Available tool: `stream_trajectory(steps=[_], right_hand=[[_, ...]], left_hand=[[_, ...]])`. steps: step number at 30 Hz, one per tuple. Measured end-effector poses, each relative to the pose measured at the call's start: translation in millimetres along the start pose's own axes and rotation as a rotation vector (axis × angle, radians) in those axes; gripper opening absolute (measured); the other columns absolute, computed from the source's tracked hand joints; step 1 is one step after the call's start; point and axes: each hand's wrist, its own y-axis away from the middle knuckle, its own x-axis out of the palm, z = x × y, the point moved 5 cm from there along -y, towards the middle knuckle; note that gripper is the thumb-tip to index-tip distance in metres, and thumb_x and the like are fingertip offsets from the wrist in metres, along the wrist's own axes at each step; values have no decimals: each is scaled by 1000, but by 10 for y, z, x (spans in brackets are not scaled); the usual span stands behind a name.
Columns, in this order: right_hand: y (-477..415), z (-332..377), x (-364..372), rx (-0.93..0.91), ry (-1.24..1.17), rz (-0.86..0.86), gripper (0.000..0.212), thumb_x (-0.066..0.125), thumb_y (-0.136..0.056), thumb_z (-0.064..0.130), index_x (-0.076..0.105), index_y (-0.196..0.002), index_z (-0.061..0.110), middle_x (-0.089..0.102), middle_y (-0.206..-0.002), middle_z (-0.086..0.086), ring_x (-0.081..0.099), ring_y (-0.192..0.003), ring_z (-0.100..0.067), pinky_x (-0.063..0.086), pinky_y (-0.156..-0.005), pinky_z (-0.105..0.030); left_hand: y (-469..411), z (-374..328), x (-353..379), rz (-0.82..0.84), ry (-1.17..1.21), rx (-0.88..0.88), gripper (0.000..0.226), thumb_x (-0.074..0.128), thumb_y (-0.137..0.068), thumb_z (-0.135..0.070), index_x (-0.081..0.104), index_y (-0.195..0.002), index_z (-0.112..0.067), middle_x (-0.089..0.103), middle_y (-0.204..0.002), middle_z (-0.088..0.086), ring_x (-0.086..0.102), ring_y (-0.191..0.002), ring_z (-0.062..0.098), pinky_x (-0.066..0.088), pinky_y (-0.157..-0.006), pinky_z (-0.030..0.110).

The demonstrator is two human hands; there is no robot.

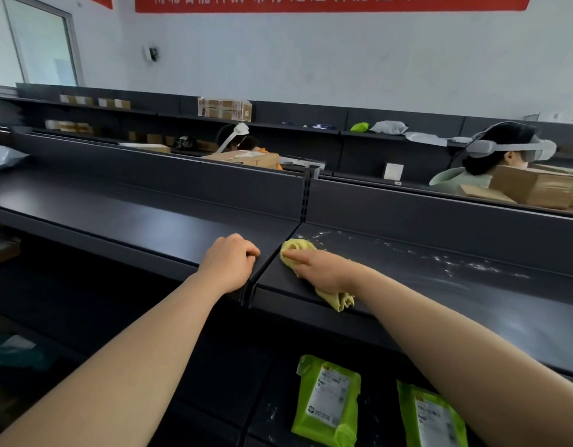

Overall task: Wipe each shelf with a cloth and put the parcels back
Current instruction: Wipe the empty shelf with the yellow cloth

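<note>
My right hand (323, 269) presses a crumpled yellow cloth (299, 248) flat onto the dark top shelf (440, 285), close to its left end; part of the cloth sticks out under my wrist at the front edge. White dust streaks cover the shelf to the right of the cloth. My left hand (230, 262) rests with curled fingers on the front edge of the neighbouring shelf (117, 204), holding nothing. Two green parcels, one (327, 401) beside the other (433, 417), lie flat on the lower shelf below my right arm.
A slotted upright post (306, 195) separates the two shelf sections. Behind the back panel, two people wearing headsets sit among cardboard boxes (533, 187). More boxes and bags stand on far shelves (225, 108). A teal bag (14, 350) lies low at the left.
</note>
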Motion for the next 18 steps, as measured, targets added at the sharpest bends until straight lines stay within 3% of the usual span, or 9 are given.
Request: stream_trajectory(steps=[4, 10, 18], right_hand=[[-331, 20, -46, -23, 34, 29, 49, 25, -103, 26, 24, -151, 34, 15, -161, 1, 14, -147, -25, 13, -118, -40], [-723, -338, -232, 122, 60, -24, 51, 24, -103, 22, 19, -153, 25, 12, -161, -6, 14, -147, -32, 16, -117, -39], [-719, -1000, -298, 346, 152, -126, 57, 21, -98, 44, 37, -144, 16, 29, -155, -13, 27, -140, -38, 25, -114, -45]], left_hand=[[-163, -19, 60, 11, 15, -22, 27, 49, -97, -20, 68, -116, -21, 57, -124, 2, 53, -113, 23, 45, -94, 32], [-378, -77, 217, 44, 56, 2, 34, 43, -96, -10, 68, -118, -19, 58, -128, 4, 52, -119, 26, 43, -100, 33], [-587, -217, 390, 122, 64, 2, 32, 45, -99, -27, 61, -127, -27, 56, -131, -3, 46, -126, 23, 39, -106, 39]])
